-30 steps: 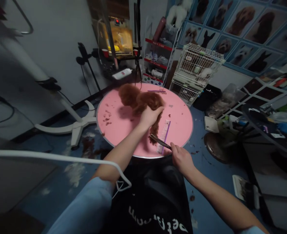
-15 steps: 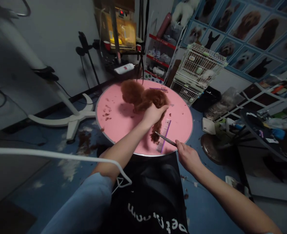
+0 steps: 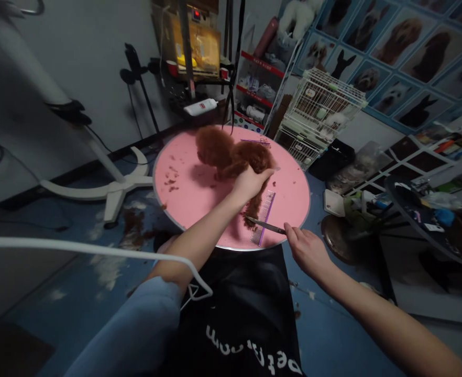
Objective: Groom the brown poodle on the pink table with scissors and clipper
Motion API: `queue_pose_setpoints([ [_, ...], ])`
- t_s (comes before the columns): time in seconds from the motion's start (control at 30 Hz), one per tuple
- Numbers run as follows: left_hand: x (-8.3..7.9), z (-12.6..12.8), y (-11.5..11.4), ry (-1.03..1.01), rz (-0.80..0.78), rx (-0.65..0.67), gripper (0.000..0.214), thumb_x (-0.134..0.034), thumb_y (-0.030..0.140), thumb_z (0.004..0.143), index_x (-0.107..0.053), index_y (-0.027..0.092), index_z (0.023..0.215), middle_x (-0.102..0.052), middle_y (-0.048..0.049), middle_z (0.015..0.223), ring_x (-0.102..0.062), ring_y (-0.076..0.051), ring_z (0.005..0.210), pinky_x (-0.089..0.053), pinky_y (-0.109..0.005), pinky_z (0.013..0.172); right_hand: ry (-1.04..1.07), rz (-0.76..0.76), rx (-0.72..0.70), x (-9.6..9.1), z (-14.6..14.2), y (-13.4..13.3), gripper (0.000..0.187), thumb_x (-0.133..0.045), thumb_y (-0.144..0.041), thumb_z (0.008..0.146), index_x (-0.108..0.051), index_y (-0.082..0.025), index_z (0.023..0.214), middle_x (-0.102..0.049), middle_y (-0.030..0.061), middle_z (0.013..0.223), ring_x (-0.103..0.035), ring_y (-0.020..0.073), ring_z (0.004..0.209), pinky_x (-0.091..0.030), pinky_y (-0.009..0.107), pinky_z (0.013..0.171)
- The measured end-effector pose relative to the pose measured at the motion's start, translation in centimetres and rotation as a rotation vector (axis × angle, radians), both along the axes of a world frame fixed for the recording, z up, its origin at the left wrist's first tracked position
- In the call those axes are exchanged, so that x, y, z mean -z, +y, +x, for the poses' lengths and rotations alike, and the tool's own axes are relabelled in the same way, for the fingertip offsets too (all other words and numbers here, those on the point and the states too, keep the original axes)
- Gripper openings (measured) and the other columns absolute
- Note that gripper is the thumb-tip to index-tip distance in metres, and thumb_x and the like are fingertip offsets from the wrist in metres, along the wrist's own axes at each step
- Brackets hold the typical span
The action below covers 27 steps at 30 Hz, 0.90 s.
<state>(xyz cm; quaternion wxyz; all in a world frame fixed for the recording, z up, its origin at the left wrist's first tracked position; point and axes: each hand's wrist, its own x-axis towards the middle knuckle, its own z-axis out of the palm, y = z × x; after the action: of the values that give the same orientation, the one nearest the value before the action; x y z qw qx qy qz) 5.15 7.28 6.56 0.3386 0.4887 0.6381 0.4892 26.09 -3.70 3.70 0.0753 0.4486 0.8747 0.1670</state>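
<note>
- Dog (image 3: 249,153) clasped at the rear by left hand (image 3: 250,185).
- Scissors (image 3: 268,226) gripped in right hand (image 3: 307,248) — tips at leg fur.
- Comb (image 3: 268,207) laid on table (image 3: 184,204).

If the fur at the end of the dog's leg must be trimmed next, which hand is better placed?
Right hand, I would say: it holds the scissors, their tips at the leg's lower fur. The left hand is busy, holding the brown dog higher up.

Noted dog (image 3: 233,166) on bench (image 3: 191,209), comb (image 3: 269,207) nearer and rightward, scissors (image 3: 272,227) over comb, loose hair (image 3: 171,182) left, rack (image 3: 261,65) behind bench, cage (image 3: 320,112) behind at right.
</note>
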Motion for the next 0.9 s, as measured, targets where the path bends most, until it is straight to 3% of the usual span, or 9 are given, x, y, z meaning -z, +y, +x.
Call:
queue_pose_setpoints([
  [0.1, 0.1, 0.1, 0.1, 0.007, -0.008, 0.001, 0.062, -0.069, 0.055, 0.069, -0.056, 0.011, 0.111, -0.068, -0.0225, 0.109, -0.061, -0.035, 0.111, -0.044, -0.038, 0.094, 0.012, -0.024, 0.047, -0.5, -0.4, -0.1, 0.049, -0.043, 0.001, 0.081, -0.050, -0.009, 0.129, -0.067, 0.0152, 0.093, -0.064, 0.0245, 0.078, -0.048, 0.034, 0.073],
  [0.17, 0.1, 0.1, 0.1, 0.012, -0.012, 0.005, 0.059, -0.069, 0.054, 0.070, -0.057, 0.011, 0.109, -0.068, -0.0228, 0.108, -0.062, -0.036, 0.110, -0.043, -0.039, 0.094, 0.073, -0.135, 0.098, -0.3, -0.9, -0.8, 0.047, -0.044, 0.000, 0.081, -0.051, -0.009, 0.126, -0.067, 0.0157, 0.095, -0.065, 0.0244, 0.080, -0.049, 0.033, 0.072],
  [0.27, -0.1, 0.1, 0.2, -0.017, -0.010, -0.001, 0.055, -0.070, 0.049, 0.071, -0.057, 0.012, 0.110, -0.068, -0.0211, 0.110, -0.062, -0.033, 0.111, -0.044, -0.036, 0.094, 0.416, -0.546, 0.089, 1.7, -2.4, -3.0, 0.037, -0.051, -0.004, 0.078, -0.055, -0.016, 0.112, -0.068, 0.0097, 0.095, -0.065, 0.0198, 0.081, -0.049, 0.029, 0.072],
  [0.33, -0.3, 0.2, 0.2, -0.038, -0.009, -0.008, 0.054, -0.070, 0.046, 0.071, -0.056, 0.012, 0.111, -0.068, -0.0205, 0.113, -0.061, -0.032, 0.112, -0.043, -0.035, 0.095, 0.794, -0.908, 0.067, 4.0, -4.1, -4.7, 0.027, -0.053, -0.011, 0.078, -0.054, -0.020, 0.103, -0.068, 0.0044, 0.092, -0.064, 0.0154, 0.078, -0.050, 0.026, 0.071],
  [0.4, -0.4, 0.3, 0.3, -0.050, -0.017, -0.006, 0.053, -0.071, 0.045, 0.071, -0.057, 0.012, 0.110, -0.067, -0.0210, 0.112, -0.061, -0.032, 0.112, -0.043, -0.035, 0.096, 1.161, -1.158, 0.133, 6.4, -6.0, -6.0, 0.024, -0.055, -0.018, 0.079, -0.050, -0.020, 0.103, -0.066, 0.0030, 0.089, -0.063, 0.0132, 0.073, -0.051, 0.026, 0.067],
  [0.5, -0.5, 0.4, 0.4, -0.056, -0.024, -0.001, 0.054, -0.073, 0.044, 0.070, -0.057, 0.012, 0.111, -0.068, -0.0202, 0.110, -0.060, -0.031, 0.114, -0.043, -0.035, 0.097, 1.493, -1.191, 0.146, 8.7, -8.7, -6.2, 0.040, -0.066, -0.019, 0.068, -0.049, -0.020, 0.104, -0.063, 0.0032, 0.095, -0.063, 0.0146, 0.084, -0.051, 0.032, 0.080],
  [0.6, -0.6, 0.7, 0.5, -0.039, -0.027, 0.000, 0.054, -0.072, 0.045, 0.071, -0.056, 0.013, 0.112, -0.069, -0.0197, 0.108, -0.060, -0.032, 0.113, -0.043, -0.036, 0.096, 1.642, -1.137, 0.151, 9.4, -10.2, -5.2, 0.046, -0.069, -0.020, 0.065, -0.048, -0.021, 0.106, -0.061, 0.0025, 0.096, -0.063, 0.0151, 0.089, -0.049, 0.036, 0.088],
  [0.8, -0.6, 1.3, 0.7, -0.032, -0.054, -0.007, 0.055, -0.072, 0.047, 0.070, -0.057, 0.013, 0.110, -0.069, -0.0196, 0.107, -0.060, -0.033, 0.114, -0.043, -0.038, 0.096, 1.750, -1.115, 0.275, 9.9, -11.3, -4.3, 0.041, -0.071, -0.027, 0.069, -0.047, -0.022, 0.102, -0.061, -0.0004, 0.087, -0.061, 0.0109, 0.069, -0.053, 0.032, 0.075],
  [0.9, -0.6, 1.5, 0.7, -0.044, -0.059, -0.011, 0.052, -0.073, 0.046, 0.069, -0.058, 0.014, 0.107, -0.070, -0.0181, 0.104, -0.061, -0.032, 0.113, -0.044, -0.038, 0.096, 1.753, -1.127, 0.282, 10.0, -11.3, -4.3, 0.042, -0.071, -0.027, 0.067, -0.048, -0.023, 0.102, -0.061, -0.0008, 0.087, -0.061, 0.0103, 0.068, -0.054, 0.033, 0.076],
])
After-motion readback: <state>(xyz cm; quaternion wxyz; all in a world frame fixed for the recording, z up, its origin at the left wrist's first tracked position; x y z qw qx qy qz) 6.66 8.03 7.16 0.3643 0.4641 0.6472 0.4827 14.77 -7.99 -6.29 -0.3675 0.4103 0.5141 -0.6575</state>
